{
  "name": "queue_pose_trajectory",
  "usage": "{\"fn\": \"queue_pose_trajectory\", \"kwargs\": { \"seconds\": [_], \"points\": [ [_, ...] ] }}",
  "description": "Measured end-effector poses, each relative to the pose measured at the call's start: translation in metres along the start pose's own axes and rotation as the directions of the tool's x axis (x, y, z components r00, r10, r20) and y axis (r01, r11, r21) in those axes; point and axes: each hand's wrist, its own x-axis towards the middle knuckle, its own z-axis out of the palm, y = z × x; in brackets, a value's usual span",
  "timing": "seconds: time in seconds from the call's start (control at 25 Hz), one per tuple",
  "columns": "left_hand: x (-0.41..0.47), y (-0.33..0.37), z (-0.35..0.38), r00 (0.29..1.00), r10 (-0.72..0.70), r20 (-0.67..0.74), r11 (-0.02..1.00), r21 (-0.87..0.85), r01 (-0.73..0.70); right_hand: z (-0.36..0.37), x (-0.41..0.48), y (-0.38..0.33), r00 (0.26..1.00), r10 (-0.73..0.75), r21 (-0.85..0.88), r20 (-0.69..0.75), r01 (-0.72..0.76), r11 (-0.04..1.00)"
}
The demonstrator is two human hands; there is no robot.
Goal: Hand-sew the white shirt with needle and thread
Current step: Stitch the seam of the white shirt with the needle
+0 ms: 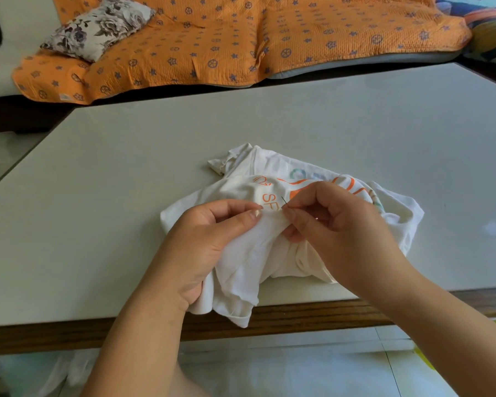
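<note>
An orange patterned sofa cover (pixel 241 38) is lying across the background with a floral pillow (pixel 98 27) resting on it. In front of it the pale tabletop (pixel 126 167) is carrying the white shirt (pixel 241 253), which is sitting crumpled near the front edge with one corner hanging over. The shirt is showing orange lettering and curved orange and teal print, and its soft cloth is bunching into folds. The left grip (pixel 209 242) is pinching a raised fold of the shirt between thumb and forefinger. The right grip (pixel 335 222), just to the right of that fold and the nearer hand to the stitch, is pinching the needle (pixel 284 202) between thumb and forefinger. The needle is slanting up and leftward, its tip standing just over the fold beside the lettering, so the coming stitch is probably heading toward the left grip. The thread is proving too fine to make out.
</note>
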Motion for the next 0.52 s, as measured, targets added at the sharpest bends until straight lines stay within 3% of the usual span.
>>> {"fn": "queue_pose_trajectory", "kwargs": {
  "seconds": [0.2, 0.36, 0.52],
  "points": [
    [-0.001, 0.0, 0.001, 0.999, 0.029, -0.02, 1.0, 0.009, -0.028, -0.001, -0.008, -0.012, 0.992, -0.065, -0.014, -0.106, 0.064, 0.998],
    [-0.001, 0.0, 0.0, 0.999, 0.05, -0.016, 0.999, 0.008, -0.049, 0.0, -0.012, -0.021, 0.98, 0.143, 0.071, 0.135, -0.153, 0.986],
    [0.0, -0.001, 0.001, 0.999, 0.053, -0.007, 0.998, -0.015, -0.053, -0.002, -0.011, -0.022, 0.961, 0.222, 0.055, 0.166, -0.234, 0.971]
  ]
}}
